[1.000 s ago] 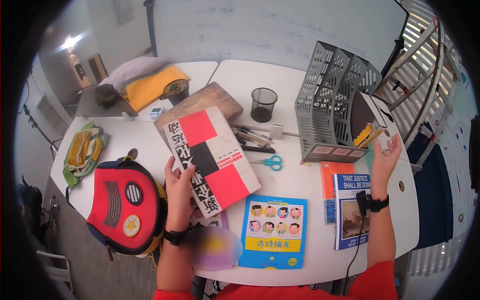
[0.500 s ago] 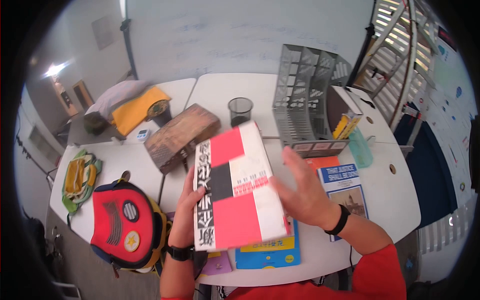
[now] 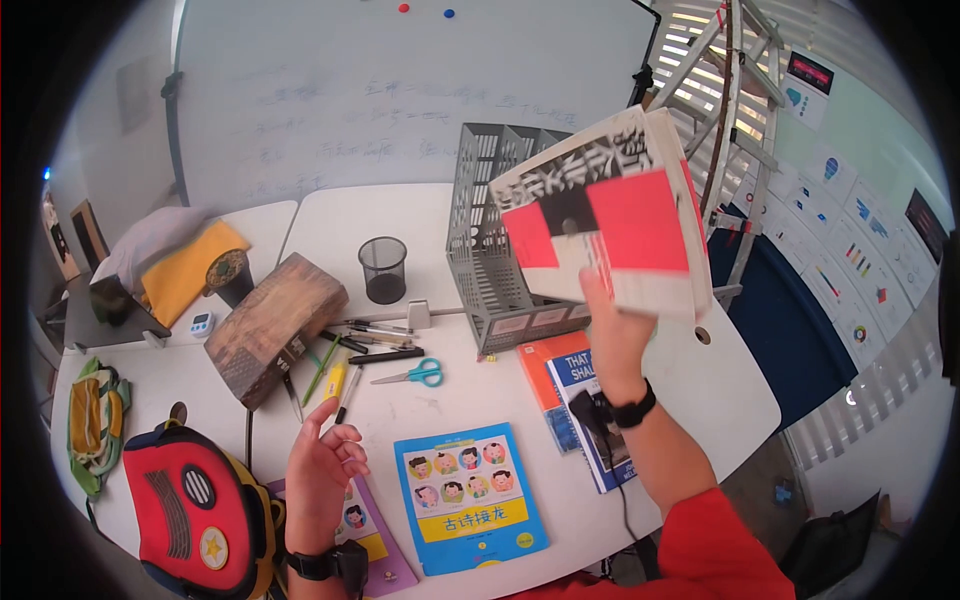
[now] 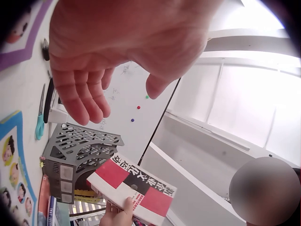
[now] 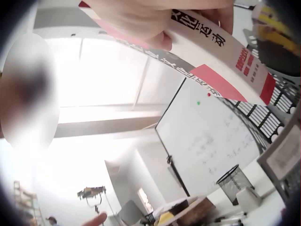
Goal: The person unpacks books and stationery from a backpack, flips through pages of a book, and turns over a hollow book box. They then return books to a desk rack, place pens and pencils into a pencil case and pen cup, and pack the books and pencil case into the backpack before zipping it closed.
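Note:
In the head view my right hand (image 3: 616,335) grips a thick red, white and black book (image 3: 635,225) by its lower edge, raised in front of the grey file rack (image 3: 480,215). The right wrist view shows the fingers on the cover and the spine of the book (image 5: 230,61). My left hand (image 3: 322,475) holds nothing; its fingers are loosely bent above a purple book (image 3: 385,560). In the left wrist view the left hand (image 4: 117,42) hangs relaxed, away from the held book (image 4: 131,188). A blue book (image 3: 470,500) lies flat between the hands.
Teal scissors (image 3: 428,373), pens and a mesh cup (image 3: 383,270) are near the middle. A brown box (image 3: 275,325) and a red backpack (image 3: 190,505) stand to the left. Orange (image 3: 545,385) and blue-white books (image 3: 575,372) lie at the right. A whiteboard (image 3: 330,110) stands behind.
The thick book has gone from my left hand to my right hand and moved up and right toward the rack. My left hand has let go, and the head view has turned right.

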The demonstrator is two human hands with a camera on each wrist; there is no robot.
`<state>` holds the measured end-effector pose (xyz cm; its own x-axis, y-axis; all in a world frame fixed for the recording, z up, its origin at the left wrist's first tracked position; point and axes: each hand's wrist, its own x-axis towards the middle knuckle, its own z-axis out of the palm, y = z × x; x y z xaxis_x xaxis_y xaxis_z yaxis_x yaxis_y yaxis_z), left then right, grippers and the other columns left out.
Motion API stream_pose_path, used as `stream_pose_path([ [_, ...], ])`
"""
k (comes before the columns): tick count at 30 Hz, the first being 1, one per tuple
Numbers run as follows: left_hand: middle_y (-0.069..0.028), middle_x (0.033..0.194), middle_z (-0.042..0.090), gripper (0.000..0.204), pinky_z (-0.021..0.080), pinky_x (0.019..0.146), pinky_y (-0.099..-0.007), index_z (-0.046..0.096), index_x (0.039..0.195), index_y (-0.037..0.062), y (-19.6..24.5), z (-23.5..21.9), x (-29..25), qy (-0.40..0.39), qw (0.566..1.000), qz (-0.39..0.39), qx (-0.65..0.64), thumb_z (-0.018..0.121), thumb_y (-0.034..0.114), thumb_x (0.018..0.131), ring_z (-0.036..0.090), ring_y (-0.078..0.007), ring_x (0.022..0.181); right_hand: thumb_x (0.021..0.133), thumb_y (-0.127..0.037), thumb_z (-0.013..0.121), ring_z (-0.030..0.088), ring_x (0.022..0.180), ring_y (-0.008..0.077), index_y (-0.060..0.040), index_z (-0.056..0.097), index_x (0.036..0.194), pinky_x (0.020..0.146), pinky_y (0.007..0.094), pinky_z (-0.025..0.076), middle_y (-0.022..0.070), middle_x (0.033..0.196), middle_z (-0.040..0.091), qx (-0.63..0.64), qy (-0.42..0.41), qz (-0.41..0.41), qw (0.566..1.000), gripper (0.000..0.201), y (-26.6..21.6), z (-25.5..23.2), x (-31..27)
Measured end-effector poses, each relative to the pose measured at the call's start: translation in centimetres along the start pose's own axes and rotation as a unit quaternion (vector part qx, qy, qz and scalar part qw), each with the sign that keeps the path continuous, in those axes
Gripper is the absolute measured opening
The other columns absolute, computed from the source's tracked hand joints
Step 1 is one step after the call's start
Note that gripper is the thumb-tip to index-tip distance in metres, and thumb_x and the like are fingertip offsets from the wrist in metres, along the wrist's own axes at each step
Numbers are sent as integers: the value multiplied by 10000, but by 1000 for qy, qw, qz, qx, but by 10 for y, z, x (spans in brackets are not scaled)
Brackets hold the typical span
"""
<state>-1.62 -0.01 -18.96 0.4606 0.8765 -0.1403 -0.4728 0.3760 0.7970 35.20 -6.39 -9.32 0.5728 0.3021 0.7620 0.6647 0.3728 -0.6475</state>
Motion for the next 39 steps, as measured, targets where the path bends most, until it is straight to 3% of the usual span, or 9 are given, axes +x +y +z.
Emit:
stream_pose_path([
  [3,-89,990,661,552,578,698,-316,406,1544,33,-5,2,0,-24,999,-7,33,457,397,1133,669,-171,800,926,-47,778,692,1011,170,79,672,1155,917,331,539,103,1132,736,89,46,77,992,283,36,10,25],
  [9,-106,1086,692,578,578,779,-311,388,1555,18,-4,8,-4,-38,994,-24,100,606,232,1064,690,-159,871,911,-74,798,707,1029,185,80,646,1168,931,335,543,123,1141,745,68,95,76,990,336,50,18,28],
  [15,-104,1082,691,603,573,781,-308,388,1556,5,-7,10,-4,-31,991,-39,126,620,247,1055,689,-162,870,883,-103,825,723,1003,191,69,667,1136,916,346,551,130,1091,759,-1,79,84,993,344,59,20,22],
  [19,-100,1081,691,607,568,783,-305,387,1558,0,-8,12,-5,-29,988,-48,147,619,251,1055,688,-160,873,875,-193,824,748,977,275,62,674,1108,891,373,555,174,1041,772,-32,46,93,994,377,82,32,31],
  [24,-90,1076,687,602,556,779,-288,390,1556,-4,-5,11,-4,-16,986,-36,162,617,245,1057,680,-145,875,827,-263,860,722,1007,434,35,534,1346,910,467,561,243,1140,729,-149,-41,84,984,682,80,37,34],
  [27,-89,1077,687,606,555,775,-287,394,1553,-6,-5,9,-2,-16,986,-37,161,625,241,1051,678,-139,870,835,-253,860,738,967,376,32,482,1426,878,441,571,226,1202,695,-191,-37,25,981,757,90,39,29],
  [30,-77,1054,701,522,564,750,-283,401,1561,21,-9,8,-2,-13,982,-32,188,530,216,1094,686,-132,859,864,-214,843,743,911,282,24,428,1499,828,398,580,192,1243,659,-145,-57,109,982,795,85,32,22],
  [33,-66,1051,696,531,561,748,-281,404,1562,22,-11,6,-1,-6,979,-33,201,540,230,1092,679,-124,851,901,-174,815,727,858,199,12,407,1534,780,351,579,158,1233,648,-125,-78,90,985,775,74,14,19],
  [39,-45,1020,670,528,546,735,-276,426,1552,26,-14,3,2,3,978,-42,204,545,263,1095,650,-108,833,907,-218,822,735,891,218,42,692,1224,801,357,584,134,1129,723,-110,-135,166,971,430,53,-71,6],
])
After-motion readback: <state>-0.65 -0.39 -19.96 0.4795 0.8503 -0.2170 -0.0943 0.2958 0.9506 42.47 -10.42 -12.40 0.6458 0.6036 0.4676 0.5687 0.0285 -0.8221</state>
